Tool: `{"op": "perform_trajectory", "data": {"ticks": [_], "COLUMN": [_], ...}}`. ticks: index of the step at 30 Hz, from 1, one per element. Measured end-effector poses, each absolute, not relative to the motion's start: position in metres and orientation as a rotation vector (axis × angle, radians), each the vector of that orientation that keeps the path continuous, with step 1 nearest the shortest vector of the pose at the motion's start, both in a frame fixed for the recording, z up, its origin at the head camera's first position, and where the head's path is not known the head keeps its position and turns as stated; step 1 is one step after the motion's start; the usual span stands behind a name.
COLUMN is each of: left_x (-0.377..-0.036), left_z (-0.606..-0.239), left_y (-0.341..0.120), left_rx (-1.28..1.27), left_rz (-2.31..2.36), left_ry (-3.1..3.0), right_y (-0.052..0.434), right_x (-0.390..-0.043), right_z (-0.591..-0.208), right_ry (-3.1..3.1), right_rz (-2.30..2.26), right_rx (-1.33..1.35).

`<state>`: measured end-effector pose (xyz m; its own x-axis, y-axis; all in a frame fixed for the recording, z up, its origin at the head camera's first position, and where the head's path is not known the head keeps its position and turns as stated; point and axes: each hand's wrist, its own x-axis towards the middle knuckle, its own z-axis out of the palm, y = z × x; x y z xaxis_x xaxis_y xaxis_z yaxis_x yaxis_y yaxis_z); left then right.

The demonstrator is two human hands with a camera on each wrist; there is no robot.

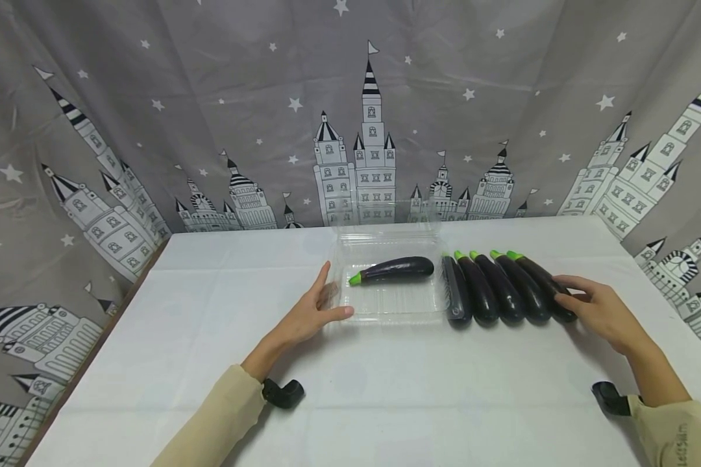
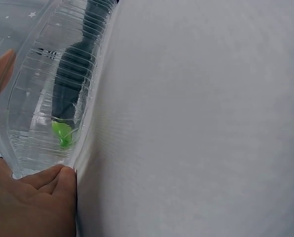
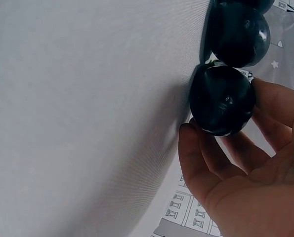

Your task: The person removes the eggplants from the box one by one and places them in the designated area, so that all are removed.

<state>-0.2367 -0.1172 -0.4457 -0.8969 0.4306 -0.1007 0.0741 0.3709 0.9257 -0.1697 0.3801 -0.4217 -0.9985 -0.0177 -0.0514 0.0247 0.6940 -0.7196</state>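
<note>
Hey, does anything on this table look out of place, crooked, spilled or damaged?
Nothing stands out. One eggplant lies in the clear clamshell tray, steadied by the left hand. Five eggplants lie side by side beside it; the right hand curls around the rightmost eggplant.

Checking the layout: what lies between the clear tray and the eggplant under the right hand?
In the head view, four more eggplants lie side by side between the clear tray and the rightmost eggplant.
</note>
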Motion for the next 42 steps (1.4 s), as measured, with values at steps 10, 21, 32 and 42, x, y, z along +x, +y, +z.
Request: {"op": "perform_trajectory", "data": {"ticks": [10, 21, 32, 42], "left_x": [-0.236, -0.236, -0.235, -0.234], "left_z": [-0.444, -0.443, -0.443, -0.444], "left_y": [-0.118, -0.117, -0.118, -0.117], "left_rx": [0.431, 0.436, 0.428, 0.434], "left_rz": [1.526, 1.535, 1.530, 1.545], "left_ry": [2.321, 2.317, 2.321, 2.294], "right_y": [0.380, 0.381, 0.371, 0.343], "right_x": [-0.170, -0.171, -0.171, -0.178], "right_z": [-0.423, -0.424, -0.417, -0.394], "right_ry": [2.874, 2.885, 3.107, 3.167], "right_rz": [-1.208, -1.221, -1.288, -1.305], "right_rx": [0.006, 0.006, 0.087, 0.003]}}
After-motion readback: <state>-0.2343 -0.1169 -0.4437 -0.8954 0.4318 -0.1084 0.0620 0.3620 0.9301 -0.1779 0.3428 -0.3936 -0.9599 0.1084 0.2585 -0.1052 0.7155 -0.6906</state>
